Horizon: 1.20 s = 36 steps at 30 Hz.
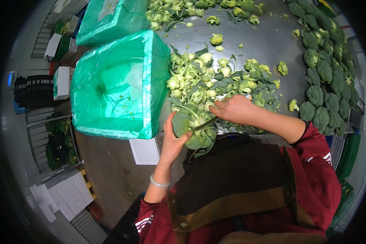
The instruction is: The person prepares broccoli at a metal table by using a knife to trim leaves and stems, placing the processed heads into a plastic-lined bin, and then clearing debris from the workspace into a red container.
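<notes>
My left hand [172, 140] grips a large broccoli head [183, 123], its pale cut stalk side facing up, at the near edge of a steel table. In my right hand [233, 109] is a knife [206, 123], whose dark blade rests against the stems of that head. Just beyond both hands, pale stalk pieces and leaves [198, 71] lie heaped with small florets [250, 85]. To the left of the heap stands a crate [151, 82] lined with green plastic film; a few small crumbs lie on its bottom.
Whole broccoli heads [324, 71] are piled along the right side of the steel table [259, 39]. A second film-lined crate [109, 33] and another heap of trimmings [170, 12] are farther off. White boxes [68, 195] and a wire rack [33, 131] stand at left.
</notes>
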Available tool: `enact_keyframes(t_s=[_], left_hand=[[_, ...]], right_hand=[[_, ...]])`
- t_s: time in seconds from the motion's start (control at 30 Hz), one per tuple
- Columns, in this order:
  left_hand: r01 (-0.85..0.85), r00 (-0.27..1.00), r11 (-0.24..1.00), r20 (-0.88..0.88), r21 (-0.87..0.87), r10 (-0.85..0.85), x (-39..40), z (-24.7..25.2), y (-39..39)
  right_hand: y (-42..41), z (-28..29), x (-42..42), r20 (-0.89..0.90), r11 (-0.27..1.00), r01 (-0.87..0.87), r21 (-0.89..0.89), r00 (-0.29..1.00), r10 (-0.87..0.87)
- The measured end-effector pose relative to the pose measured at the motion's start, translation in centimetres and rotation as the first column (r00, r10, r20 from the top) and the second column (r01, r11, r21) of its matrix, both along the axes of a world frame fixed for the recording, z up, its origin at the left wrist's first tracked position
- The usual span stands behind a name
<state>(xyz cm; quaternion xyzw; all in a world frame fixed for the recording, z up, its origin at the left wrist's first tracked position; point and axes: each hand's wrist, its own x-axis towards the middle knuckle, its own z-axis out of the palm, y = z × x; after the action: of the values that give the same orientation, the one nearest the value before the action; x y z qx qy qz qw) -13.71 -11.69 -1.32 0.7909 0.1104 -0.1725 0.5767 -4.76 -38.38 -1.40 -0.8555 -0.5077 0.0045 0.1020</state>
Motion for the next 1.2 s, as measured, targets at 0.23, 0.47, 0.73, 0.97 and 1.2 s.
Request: enact_keyframes(t_s=[0.23, 0.47, 0.73, 0.97, 1.2], left_hand=[[0.078, 0.987, 0.996, -0.136, -0.051, -0.084, 1.4, -3.3, -2.9], [-0.015, 0.929, 0.998, -0.371, -0.066, -0.010, 3.4, -4.0, -5.7], [0.368, 0.926, 0.919, -0.142, 0.143, -0.349, 4.8, -3.2, -10.4], [0.163, 0.926, 0.943, -0.284, -0.290, -0.247, 5.8, -4.3, -8.1], [0.132, 0.952, 0.919, -0.209, -0.372, -0.222, 6.8, -1.9, -9.1]], right_hand=[[-2.3, -4.3, -2.8, 0.016, 0.961, 0.276, -0.015, 0.961, -0.276], [-7.7, -8.3, -4.0, -0.453, 0.812, 0.569, 0.128, 0.762, -0.463], [-3.3, -7.6, -4.5, -0.731, 0.683, 0.710, 0.171, 0.556, -0.395], [-12.2, -9.6, -3.0, -0.741, 0.387, 0.912, 0.139, 0.355, -0.570], [-11.0, -5.5, -4.7, -0.749, 0.560, 0.770, 0.305, 0.557, -0.358]])
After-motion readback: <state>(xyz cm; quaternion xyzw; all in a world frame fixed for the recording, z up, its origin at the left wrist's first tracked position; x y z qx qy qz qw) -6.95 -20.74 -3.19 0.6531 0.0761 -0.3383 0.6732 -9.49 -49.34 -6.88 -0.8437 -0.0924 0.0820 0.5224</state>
